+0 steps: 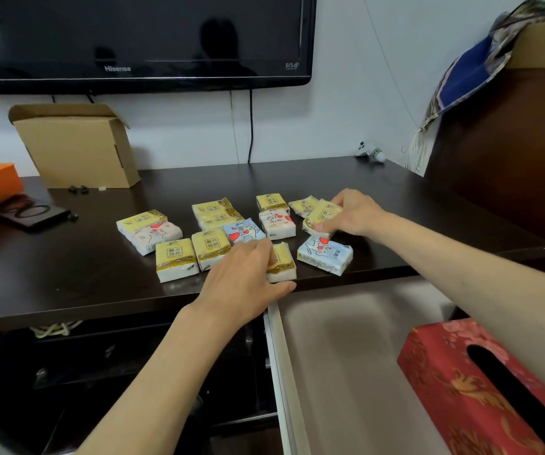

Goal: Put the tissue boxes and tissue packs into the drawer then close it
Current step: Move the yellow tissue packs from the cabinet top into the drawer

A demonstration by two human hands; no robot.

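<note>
On the dark tabletop (100,284), my left hand (244,284) clamps one yellow pack (282,262); my right hand (353,213) clamps another yellow pack (322,215). Drawer (346,356) open, red tissue box (481,389) inside.

probably a home living room: wall-mounted television (139,41) above a dark cabinet top (67,274), open cardboard box (77,146) far left.

Head-worn view — looking forward and down, close over the dark tabletop (67,277).
</note>
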